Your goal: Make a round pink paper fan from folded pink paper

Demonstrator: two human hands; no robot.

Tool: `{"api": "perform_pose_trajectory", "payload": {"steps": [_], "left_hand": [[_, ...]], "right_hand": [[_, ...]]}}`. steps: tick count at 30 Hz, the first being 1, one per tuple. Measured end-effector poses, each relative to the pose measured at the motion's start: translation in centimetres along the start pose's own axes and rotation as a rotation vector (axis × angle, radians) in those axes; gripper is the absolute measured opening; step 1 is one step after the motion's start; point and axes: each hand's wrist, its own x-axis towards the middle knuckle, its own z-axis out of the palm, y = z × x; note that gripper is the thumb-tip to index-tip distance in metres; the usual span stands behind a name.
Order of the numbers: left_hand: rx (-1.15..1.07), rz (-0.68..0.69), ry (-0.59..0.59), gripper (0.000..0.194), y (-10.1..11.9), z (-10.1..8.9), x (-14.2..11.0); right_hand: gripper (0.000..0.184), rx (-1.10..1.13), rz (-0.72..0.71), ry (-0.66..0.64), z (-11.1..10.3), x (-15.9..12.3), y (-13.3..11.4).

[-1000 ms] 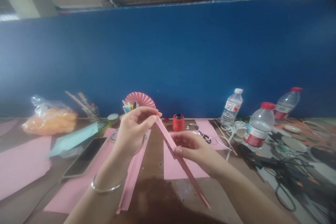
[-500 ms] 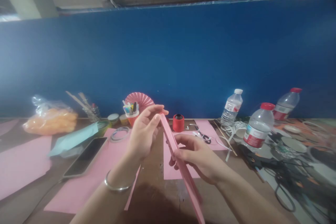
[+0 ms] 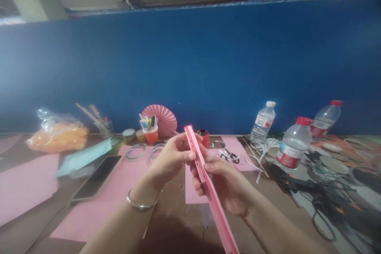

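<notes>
A long, narrow strip of folded pink paper [image 3: 218,212] slants from the middle of the view down to the bottom edge. Near its top end, my left hand [image 3: 175,154] pinches it, thumb on the near face, fingers behind. Lower down, my right hand [image 3: 228,180] grips the same strip between thumb and curled fingers. Small dark marks dot the upper part of the strip. Behind the hands lies a sheet of pink paper [image 3: 193,192] on the brown table. A red roll [image 3: 204,138] stands just beyond the strip's top end.
A pleated pink paper fan [image 3: 166,121] stands behind an orange cup of pens [image 3: 151,135]. To the left are a phone [image 3: 98,178] and a bag of orange stuff [image 3: 59,133]. On the right stand plastic bottles [image 3: 294,145] beside cables [image 3: 315,190]; scissors [image 3: 232,156] lie behind my right hand.
My left hand has slid down from the strip's top end and moved closer to my right hand. The strip has turned slightly, showing its dotted face. More of the fan now shows.
</notes>
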Motion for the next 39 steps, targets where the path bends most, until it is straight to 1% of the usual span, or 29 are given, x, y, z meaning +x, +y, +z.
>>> {"api": "perform_pose_trajectory", "payload": {"steps": [2, 6, 13, 18, 22, 25, 30, 33, 37, 39], "left_hand": [[0.003, -0.01, 0.017, 0.038, 0.2, 0.0, 0.0], [0.01, -0.005, 0.111, 0.034, 0.5, 0.1, 0.0], [0.024, 0.009, 0.182, 0.031, 0.7, 0.5, -0.1], [0.035, 0.014, 0.19, 0.032, 0.8, 0.6, -0.2], [0.048, 0.043, 0.162, 0.032, 0.7, 0.5, -0.2], [0.054, 0.094, 0.116, 0.029, 0.3, 0.3, -0.1], [0.103, 0.141, 0.092, 0.029, 0.3, 0.3, -0.1], [0.113, 0.139, 0.029, 0.027, 0.6, 0.2, -0.3], [0.033, 0.138, -0.06, 0.027, 0.4, -0.2, -0.4], [-0.009, 0.146, -0.124, 0.027, 0.1, -0.5, -0.3]], "right_hand": [[0.017, -0.017, 0.01, -0.004, 0.2, -0.1, -0.1], [0.022, -0.069, 0.021, -0.005, 0.3, -0.4, -0.2], [0.026, -0.1, 0.017, 0.001, 0.3, -0.3, -0.2], [0.028, -0.097, 0.001, 0.041, 0.6, -0.3, -0.3], [0.028, -0.073, 0.008, 0.06, 0.7, -0.3, -0.2], [0.027, -0.057, 0.025, 0.048, 0.6, -0.3, -0.2], [0.024, -0.063, 0.038, 0.024, 0.4, -0.4, -0.2], [0.024, -0.07, 0.066, 0.002, 0.4, -0.5, 0.0], [0.035, -0.046, 0.07, -0.058, 0.8, -0.6, 0.3], [0.038, -0.043, 0.071, -0.067, 0.9, -0.6, 0.4]]}}
